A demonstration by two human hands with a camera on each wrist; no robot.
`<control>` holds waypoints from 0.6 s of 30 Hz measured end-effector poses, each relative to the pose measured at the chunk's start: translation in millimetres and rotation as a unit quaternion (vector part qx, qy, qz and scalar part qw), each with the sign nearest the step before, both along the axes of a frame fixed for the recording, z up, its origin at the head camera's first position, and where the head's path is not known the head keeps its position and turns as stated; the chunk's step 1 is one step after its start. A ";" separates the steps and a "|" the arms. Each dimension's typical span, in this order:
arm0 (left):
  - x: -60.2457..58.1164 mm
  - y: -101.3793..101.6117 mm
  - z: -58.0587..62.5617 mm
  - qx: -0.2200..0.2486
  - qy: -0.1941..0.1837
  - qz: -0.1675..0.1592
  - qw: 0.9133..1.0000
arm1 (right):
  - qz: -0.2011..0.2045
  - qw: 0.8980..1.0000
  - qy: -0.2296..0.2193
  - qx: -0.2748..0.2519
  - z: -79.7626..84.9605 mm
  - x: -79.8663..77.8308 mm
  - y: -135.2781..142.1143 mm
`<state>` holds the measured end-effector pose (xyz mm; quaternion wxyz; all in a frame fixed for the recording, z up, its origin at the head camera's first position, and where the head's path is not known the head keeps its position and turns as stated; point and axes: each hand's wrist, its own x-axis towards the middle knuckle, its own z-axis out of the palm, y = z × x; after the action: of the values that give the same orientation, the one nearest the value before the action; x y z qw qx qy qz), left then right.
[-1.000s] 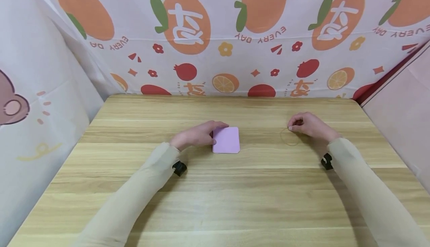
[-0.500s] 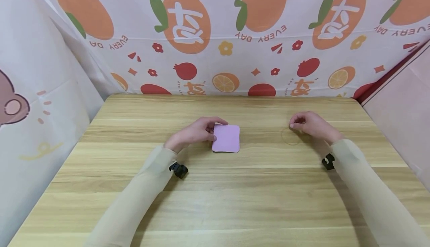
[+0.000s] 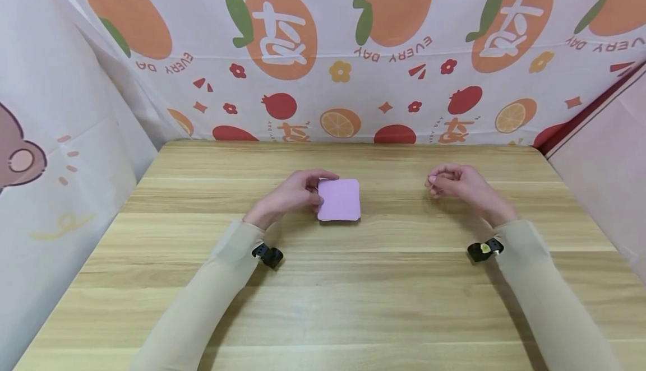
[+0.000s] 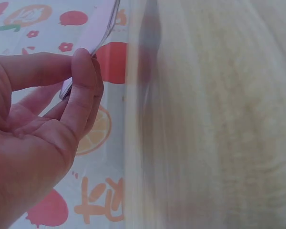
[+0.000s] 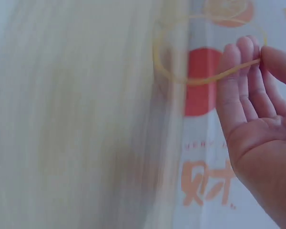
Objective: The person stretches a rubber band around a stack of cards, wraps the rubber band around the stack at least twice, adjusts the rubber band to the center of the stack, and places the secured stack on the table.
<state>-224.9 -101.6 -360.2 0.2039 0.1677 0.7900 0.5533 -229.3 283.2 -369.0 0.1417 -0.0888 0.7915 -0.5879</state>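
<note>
My left hand (image 3: 287,194) grips a thin stack of square lilac cards (image 3: 339,200) by its left edge, thumb on the near side. The left wrist view shows the stack (image 4: 96,31) tilted and lifted off the tabletop, pinched by the thumb and fingers of my left hand (image 4: 43,109). To the right, my right hand (image 3: 464,186) is held above the table, apart from the cards. In the right wrist view a yellow rubber band (image 5: 198,82) hangs as a round loop from the thumb and fingertips of my right hand (image 5: 262,124); it barely shows in the head view.
A light wooden table (image 3: 323,304) lies under both hands. Behind its far edge hangs a fruit-print curtain (image 3: 348,40), with pale cloths at the left and right sides. Each wrist carries a small black camera (image 3: 272,256).
My left hand has raised the cards slightly and shifted them a little toward the far edge. My right hand has turned and moved a bit farther away, still holding the rubber band.
</note>
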 end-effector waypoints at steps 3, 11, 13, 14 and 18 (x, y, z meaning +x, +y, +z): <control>-0.3 0.5 1.7 0.001 0.001 0.005 1.000 | -0.015 0.996 -0.015 -0.086 2.0 3.6 -7.6; 3.6 4.4 6.0 0.010 0.000 0.015 1.000 | 0.015 0.955 -0.041 -0.293 2.4 12.7 -29.9; 4.2 5.0 6.6 0.011 -0.003 0.018 1.000 | 0.014 0.951 -0.044 -0.306 3.0 15.4 -35.8; 4.1 5.1 6.5 0.011 -0.003 0.021 1.000 | 0.011 0.950 -0.045 -0.310 3.7 16.7 -38.7; 3.8 4.7 6.8 0.014 -0.006 0.028 1.000 | -0.005 0.945 -0.050 -0.324 6.7 20.3 -48.9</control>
<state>-221.1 -96.9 -353.3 0.1907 0.1453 0.7856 0.5704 -209.0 234.3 -362.3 0.1417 -0.0963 0.5509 -0.8168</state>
